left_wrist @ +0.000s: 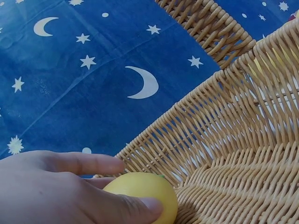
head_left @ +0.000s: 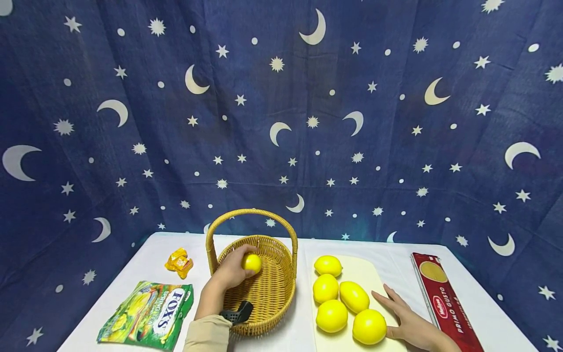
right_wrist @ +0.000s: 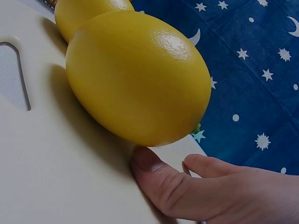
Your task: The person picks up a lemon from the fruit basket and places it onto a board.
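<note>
Inside the wicker basket, my left hand holds a yellow lemon between thumb and fingers. The left wrist view shows the thumb across the near side of this lemon, close to the woven wall. Several more lemons lie grouped on a cream cutting board to the right of the basket. At the board's right edge, my right hand has its fingers extended. Its thumb is beside the nearest lemon; in the right wrist view the thumb tip is at that lemon's end, contact unclear.
A green Fox's bag and a crumpled orange-yellow packet lie left of the basket. A long red pasta packet is at the right. The basket's tall handle arches above it. A star-patterned cloth hangs behind the table.
</note>
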`<state>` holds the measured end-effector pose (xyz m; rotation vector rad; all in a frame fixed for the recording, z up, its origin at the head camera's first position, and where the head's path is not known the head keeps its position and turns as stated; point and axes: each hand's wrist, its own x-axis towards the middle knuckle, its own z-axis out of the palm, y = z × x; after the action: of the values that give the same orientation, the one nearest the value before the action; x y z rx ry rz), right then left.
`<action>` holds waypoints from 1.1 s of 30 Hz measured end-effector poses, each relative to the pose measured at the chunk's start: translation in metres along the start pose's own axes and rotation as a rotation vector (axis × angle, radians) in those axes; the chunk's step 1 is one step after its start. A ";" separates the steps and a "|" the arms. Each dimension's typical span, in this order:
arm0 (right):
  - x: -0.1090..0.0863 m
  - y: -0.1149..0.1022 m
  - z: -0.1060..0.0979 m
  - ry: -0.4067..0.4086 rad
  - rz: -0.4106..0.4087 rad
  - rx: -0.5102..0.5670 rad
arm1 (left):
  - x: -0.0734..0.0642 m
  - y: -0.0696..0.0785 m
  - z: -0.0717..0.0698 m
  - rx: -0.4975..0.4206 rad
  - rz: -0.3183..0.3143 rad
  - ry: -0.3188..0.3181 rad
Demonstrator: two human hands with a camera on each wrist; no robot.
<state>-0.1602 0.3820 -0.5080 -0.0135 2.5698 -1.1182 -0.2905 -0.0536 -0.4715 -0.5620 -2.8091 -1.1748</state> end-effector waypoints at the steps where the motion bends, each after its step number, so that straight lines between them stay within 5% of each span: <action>1: 0.000 0.000 0.000 0.000 -0.001 0.000 | 0.000 0.000 0.000 -0.003 -0.009 0.002; 8: 0.000 -0.001 0.001 0.006 0.014 0.006 | -0.001 0.000 -0.001 0.000 -0.030 0.014; 15: 0.001 -0.001 0.001 0.007 0.017 0.016 | -0.001 -0.001 0.000 -0.018 0.039 0.005; 33: 0.002 0.000 0.000 0.013 0.017 0.005 | -0.002 0.001 0.000 -0.023 -0.022 -0.045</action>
<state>-0.1617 0.3811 -0.5085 0.0169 2.5737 -1.1222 -0.2883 -0.0536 -0.4718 -0.5680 -2.8497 -1.2142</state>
